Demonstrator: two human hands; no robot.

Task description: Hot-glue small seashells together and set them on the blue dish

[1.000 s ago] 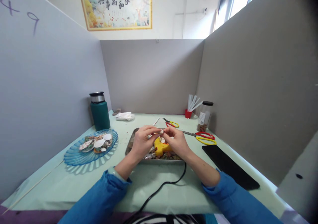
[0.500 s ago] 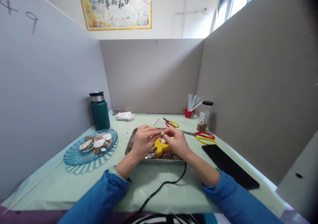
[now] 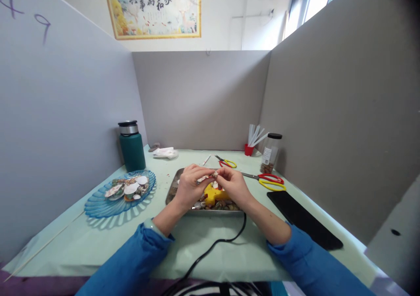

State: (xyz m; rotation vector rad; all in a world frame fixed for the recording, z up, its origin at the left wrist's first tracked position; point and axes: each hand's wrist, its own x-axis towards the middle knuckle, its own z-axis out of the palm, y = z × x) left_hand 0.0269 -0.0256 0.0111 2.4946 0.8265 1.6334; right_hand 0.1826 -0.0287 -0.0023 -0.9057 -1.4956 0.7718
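White shell [image 3: 215,173] is pinched by left hand [image 3: 189,187] and right hand [image 3: 233,186], frame centre, over tray [image 3: 170,193]; tray edges are kept apart from plate [image 3: 98,210], scissors [image 3: 272,181].

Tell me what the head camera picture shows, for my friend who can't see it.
The left hand and right hand pinch a small shell together above a metal tray of shells with a yellow glue gun in it. On the green table, a blue plate of shells and a flask stand to the left, scissors and a black slab to the right.
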